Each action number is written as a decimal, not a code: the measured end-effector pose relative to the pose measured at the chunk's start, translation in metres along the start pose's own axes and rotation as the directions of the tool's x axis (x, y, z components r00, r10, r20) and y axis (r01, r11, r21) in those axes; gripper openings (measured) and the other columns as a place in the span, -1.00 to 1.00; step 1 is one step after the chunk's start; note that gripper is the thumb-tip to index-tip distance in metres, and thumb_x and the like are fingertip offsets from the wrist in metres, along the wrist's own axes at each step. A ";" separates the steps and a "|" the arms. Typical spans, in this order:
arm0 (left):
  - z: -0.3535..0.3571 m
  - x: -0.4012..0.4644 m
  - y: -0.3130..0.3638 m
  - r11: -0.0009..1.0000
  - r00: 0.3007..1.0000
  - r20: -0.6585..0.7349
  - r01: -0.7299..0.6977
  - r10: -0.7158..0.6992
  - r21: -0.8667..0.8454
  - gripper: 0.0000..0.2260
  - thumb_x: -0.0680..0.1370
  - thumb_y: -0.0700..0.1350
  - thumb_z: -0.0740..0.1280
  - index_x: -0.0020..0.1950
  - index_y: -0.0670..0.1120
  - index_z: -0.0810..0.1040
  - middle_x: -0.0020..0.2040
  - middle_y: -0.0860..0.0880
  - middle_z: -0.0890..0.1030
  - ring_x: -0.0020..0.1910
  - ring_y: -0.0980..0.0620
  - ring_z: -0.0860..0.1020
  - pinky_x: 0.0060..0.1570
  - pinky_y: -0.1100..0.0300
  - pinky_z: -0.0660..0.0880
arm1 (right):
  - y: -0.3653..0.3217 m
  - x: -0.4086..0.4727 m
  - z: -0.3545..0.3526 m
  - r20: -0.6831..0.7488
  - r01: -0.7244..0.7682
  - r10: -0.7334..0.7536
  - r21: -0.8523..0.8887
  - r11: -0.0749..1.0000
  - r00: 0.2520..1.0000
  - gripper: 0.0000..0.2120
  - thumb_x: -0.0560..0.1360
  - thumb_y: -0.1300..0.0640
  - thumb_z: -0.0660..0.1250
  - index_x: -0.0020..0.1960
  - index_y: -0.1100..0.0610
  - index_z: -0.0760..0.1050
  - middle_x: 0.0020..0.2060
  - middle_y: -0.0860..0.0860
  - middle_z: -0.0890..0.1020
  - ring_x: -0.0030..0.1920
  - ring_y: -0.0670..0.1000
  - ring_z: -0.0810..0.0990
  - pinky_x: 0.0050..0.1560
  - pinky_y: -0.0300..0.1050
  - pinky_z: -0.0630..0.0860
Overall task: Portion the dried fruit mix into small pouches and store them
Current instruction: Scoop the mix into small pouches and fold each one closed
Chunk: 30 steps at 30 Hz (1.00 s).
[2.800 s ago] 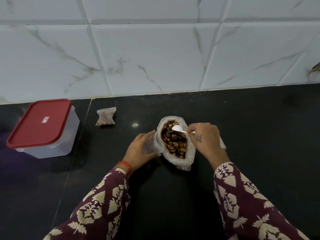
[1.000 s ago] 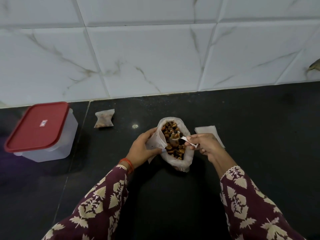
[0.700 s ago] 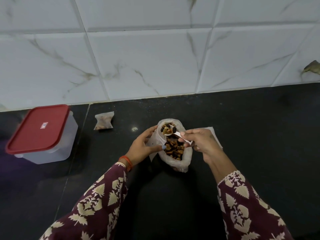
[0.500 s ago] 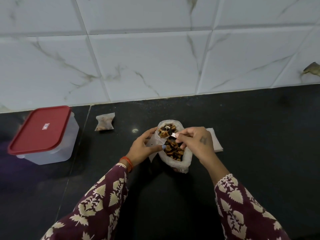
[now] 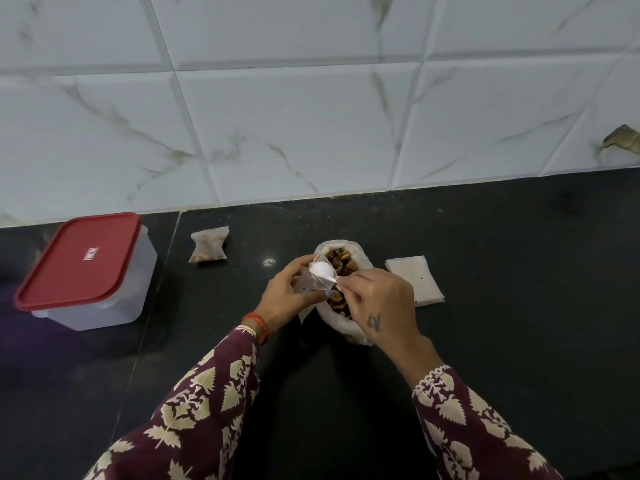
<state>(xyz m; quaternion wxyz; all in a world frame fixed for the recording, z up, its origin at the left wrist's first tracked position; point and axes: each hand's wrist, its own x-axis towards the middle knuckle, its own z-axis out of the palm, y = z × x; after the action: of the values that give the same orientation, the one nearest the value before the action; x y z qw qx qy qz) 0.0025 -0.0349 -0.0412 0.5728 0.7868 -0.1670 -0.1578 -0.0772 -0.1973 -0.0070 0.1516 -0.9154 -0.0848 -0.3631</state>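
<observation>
An open plastic bag of dried fruit mix [image 5: 346, 265] stands on the black counter. My left hand [image 5: 285, 294] holds a small clear pouch [image 5: 306, 285] open just left of the bag. My right hand [image 5: 379, 306] pinches the handle of a white plastic spoon [image 5: 322, 271], whose bowl is turned over at the pouch's mouth. A filled, closed pouch [image 5: 209, 248] lies farther left on the counter. A stack of empty pouches [image 5: 415, 280] lies right of the bag.
A clear storage box with a red lid [image 5: 83, 268] stands shut at the left of the counter. A white marble-tiled wall [image 5: 311, 116] backs the counter. A seam in the counter [image 5: 169, 258] runs between box and filled pouch.
My right hand scooped fruit from the bag, carried the loaded spoon left to the pouch in my left hand and tipped it over there.
</observation>
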 end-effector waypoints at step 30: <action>-0.009 -0.005 -0.026 0.977 1.000 -0.016 -0.014 0.018 0.211 -0.37 0.36 -0.05 0.54 0.36 0.15 0.37 0.29 0.10 0.44 0.25 0.15 0.40 0.08 0.41 0.33 | 0.038 0.010 0.053 0.371 -0.332 0.335 -0.076 0.940 0.866 -0.84 0.53 0.17 0.29 -0.07 0.13 0.66 -0.21 0.04 0.65 -0.16 0.03 0.59 -0.18 -0.18 0.45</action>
<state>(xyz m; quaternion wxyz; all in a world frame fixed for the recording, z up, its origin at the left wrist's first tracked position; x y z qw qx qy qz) 0.0041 -0.0171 -0.0629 0.4890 0.8431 -0.1841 -0.1273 -0.0266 -0.2148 -0.0450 0.1884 -0.9696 0.0486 -0.1483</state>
